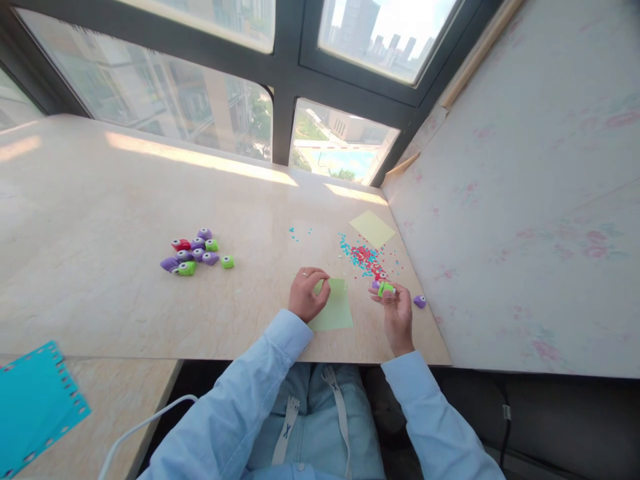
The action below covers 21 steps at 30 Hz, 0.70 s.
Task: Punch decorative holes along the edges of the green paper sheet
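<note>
Head view: left hand (307,293) rests on the table (125,200), fingers curled w/ thumb and forefinger pinched on the top left corner of a light green paper sheet (334,312) lying flat near the front edge. Ring on one finger. Right hand (395,308) is raised just above the table, right of the sheet, fingers closed round a small green punch (385,289); a bit of purple shows at its left side, can't tell if that's a 2nd piece. Purple punch (420,301) lies on the table just right of that hand. Pile of red and blue paper bits (365,259) just beyond the hands, w/ a few blue bits (295,233) further left. Yellow sheet (372,228) lies flat past the pile, near the window corner. Cluster of purple, green and red punches (195,252) sits well apart to the left. Blue sheet w/ holes along its edges (30,403) at bottom left, on a lower surface.
</note>
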Available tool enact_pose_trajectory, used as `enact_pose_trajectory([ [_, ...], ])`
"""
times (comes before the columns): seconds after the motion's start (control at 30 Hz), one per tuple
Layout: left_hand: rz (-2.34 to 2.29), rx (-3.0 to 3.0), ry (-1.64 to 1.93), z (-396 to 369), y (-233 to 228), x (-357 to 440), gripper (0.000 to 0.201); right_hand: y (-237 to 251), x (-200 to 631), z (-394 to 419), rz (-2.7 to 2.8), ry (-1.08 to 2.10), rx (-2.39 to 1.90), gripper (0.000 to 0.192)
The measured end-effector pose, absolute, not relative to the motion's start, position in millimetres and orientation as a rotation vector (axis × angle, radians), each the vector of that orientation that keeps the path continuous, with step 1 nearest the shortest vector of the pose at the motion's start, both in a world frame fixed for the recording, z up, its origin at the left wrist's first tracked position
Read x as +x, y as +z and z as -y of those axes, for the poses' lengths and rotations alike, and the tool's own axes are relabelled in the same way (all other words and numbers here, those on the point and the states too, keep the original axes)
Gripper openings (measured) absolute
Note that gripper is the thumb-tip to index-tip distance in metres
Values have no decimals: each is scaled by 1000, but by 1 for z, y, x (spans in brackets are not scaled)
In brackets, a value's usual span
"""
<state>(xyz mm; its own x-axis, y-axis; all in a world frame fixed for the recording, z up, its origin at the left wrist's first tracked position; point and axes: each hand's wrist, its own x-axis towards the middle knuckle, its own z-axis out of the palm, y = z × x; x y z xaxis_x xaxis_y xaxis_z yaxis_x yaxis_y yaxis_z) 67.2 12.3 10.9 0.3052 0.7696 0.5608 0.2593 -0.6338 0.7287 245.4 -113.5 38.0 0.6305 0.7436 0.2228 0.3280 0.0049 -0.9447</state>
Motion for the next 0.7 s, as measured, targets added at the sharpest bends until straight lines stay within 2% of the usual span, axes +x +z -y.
enact_pose_trajectory([
  [0.33,-741,2320,1011,10,17,81,14,23,232,125,781,532,-1630,45],
  [0.5,-840,2279,1049,8,19,83,15,28,224,123,860,509,-1602,42],
  [0.7,-976,2196,992,-8,34,43,17,25,222,129,884,477,-1668,45],
])
